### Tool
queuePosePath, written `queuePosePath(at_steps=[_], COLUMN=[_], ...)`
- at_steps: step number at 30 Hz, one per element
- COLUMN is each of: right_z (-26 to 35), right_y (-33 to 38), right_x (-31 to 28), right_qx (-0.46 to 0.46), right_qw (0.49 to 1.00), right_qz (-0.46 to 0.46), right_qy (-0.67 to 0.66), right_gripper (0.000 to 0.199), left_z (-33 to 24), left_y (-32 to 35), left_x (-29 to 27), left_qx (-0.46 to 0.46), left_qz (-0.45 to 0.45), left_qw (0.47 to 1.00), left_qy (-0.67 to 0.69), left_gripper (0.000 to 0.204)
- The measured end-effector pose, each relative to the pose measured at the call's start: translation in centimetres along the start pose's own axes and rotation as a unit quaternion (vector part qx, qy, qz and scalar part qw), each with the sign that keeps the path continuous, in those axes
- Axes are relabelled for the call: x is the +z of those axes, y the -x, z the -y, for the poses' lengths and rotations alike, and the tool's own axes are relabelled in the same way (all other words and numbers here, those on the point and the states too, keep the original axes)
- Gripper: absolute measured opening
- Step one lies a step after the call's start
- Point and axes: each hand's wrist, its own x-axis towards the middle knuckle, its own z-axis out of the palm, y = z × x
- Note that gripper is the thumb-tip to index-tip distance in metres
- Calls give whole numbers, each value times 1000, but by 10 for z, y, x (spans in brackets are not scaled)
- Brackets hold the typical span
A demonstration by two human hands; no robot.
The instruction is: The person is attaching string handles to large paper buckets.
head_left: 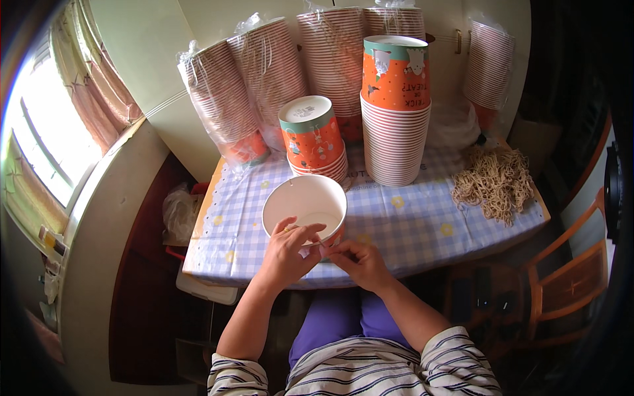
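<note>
A paper bucket (307, 196), white inside with an orange outer wall, stands at the table's near edge with its mouth up. My left hand (289, 251) is at its near rim, thumb and fingertips closed there, some fingers bent over the opening. Against the outside of the same rim, my right hand (362, 264) pinches with thumb and forefinger. Whatever lies between those fingertips is too small to make out. A little dark spot shows near the bucket's far rim. Farther right lies a tangled heap of beige cords (494, 183).
Behind the bucket stands a short stack of upside-down orange and green buckets (312, 137). A taller stack (396, 142) rises to its right. Several plastic-wrapped stacks (221, 99) line the back. A checked cloth (422, 221) covers the table; a wooden chair (569, 280) stands at right.
</note>
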Motion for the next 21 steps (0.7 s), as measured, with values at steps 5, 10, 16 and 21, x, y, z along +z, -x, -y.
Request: queuePosePath(at_steps=[5,10,16,21], right_z=[-16,-33,-27,-25], right_y=[-1,-3,-6,-5], right_x=[-2,0,3,3], right_qx=[-21,37,38,33], right_qw=[999,997,996,997], right_qz=[-21,-42,-39,-42], right_qy=[-17,45,64,50], right_gripper=[14,9,8,8], left_z=[1,0,4,7], left_y=[1,0,1,1], left_x=[1,3,4,8], left_qx=[-3,67,90,118], left_qz=[0,-4,-30,-43], left_qw=[1000,997,995,992], left_qy=[0,-26,-16,-29], left_gripper=[37,32,34,33])
